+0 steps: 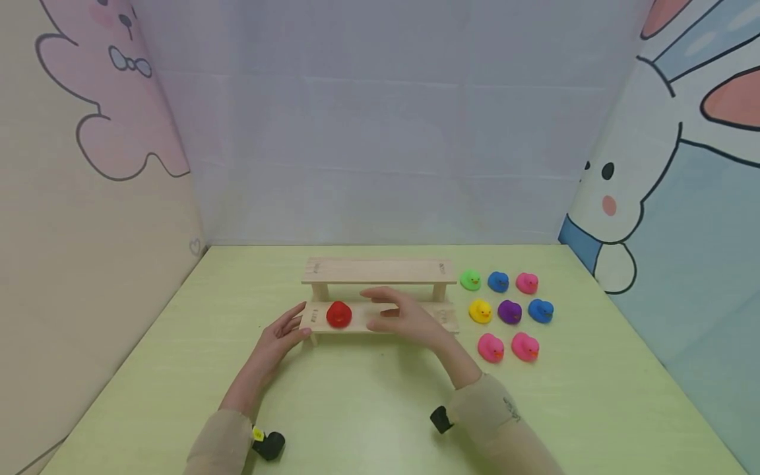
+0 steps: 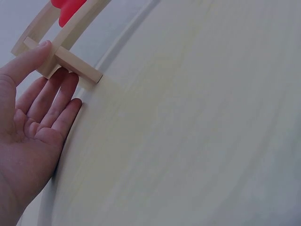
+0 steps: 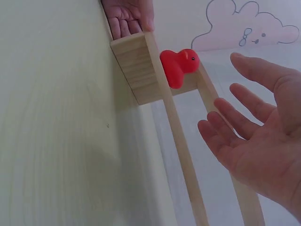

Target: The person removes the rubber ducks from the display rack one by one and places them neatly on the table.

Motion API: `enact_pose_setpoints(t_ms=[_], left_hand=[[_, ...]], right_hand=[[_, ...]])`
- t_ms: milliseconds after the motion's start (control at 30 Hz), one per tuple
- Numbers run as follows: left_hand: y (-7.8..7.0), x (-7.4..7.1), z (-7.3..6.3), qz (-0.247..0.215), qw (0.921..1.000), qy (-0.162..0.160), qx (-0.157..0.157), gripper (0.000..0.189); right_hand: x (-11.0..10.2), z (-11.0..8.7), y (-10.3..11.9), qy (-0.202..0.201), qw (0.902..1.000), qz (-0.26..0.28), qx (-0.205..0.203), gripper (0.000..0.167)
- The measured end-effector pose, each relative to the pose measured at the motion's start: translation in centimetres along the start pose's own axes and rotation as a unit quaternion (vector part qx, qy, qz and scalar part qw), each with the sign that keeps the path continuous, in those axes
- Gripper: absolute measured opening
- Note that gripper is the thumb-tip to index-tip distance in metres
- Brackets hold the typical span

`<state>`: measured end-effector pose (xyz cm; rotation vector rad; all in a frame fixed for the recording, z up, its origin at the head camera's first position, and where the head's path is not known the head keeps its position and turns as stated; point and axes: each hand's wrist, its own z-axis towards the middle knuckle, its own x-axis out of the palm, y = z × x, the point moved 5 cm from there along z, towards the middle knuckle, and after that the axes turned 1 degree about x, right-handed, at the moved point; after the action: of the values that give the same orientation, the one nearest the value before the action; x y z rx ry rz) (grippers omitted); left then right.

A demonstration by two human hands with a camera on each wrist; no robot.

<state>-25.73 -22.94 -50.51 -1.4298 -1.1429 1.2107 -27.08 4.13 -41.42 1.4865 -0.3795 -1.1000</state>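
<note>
A two-step wooden stand (image 1: 380,272) sits on the table, and a red rubber duck (image 1: 339,315) rests on the left part of its lower step. My left hand (image 1: 278,340) holds the stand's left end. In the left wrist view its thumb lies on the board's edge, with the fingers (image 2: 54,96) against the end and leg. My right hand (image 1: 410,320) hovers over the lower step, right of the red duck and apart from it. Its fingers are spread and nothing is between them, as the right wrist view shows.
Right of the stand are several rubber ducks in loose rows: green (image 1: 470,280), yellow (image 1: 480,311), purple (image 1: 510,312), blue (image 1: 498,282) and pink (image 1: 525,347). A pale curtain (image 1: 380,165) hangs behind the table (image 1: 356,409); cartoon-printed walls stand at both sides.
</note>
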Motion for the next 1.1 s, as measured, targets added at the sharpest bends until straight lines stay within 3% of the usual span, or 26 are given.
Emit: enact_pose_setpoints(t_ms=[233,467,600,933,1100], left_hand=[[0.0,0.2,-0.1,0.009,1.0,0.002,-0.004,0.068],[-0.2,0.3,-0.3,0.003,1.0,0.008,0.0,0.067],[-0.3,0.3,-0.3,0.004,0.9999,0.01,0.005,0.067],[-0.1,-0.1,-0.2,0.008,0.9999,0.009,0.007,0.067],[0.0,-0.1,-0.1,0.009,0.9999,0.008,0.003,0.067]], right_hand=[[2.6,2.3,-0.9,-0.028,0.9994,-0.003,-0.02,0.051],[4.3,3.5,-1.1,-0.056,0.9984,-0.001,-0.008,0.051],[4.7,4.0,-1.2,-0.064,0.9978,-0.001,-0.016,0.051],[5.1,4.5,-1.4,-0.065,0.9939,-0.083,-0.033,0.043],[5.0,4.4,-1.3,-0.063,0.9923,-0.1,-0.038,0.041]])
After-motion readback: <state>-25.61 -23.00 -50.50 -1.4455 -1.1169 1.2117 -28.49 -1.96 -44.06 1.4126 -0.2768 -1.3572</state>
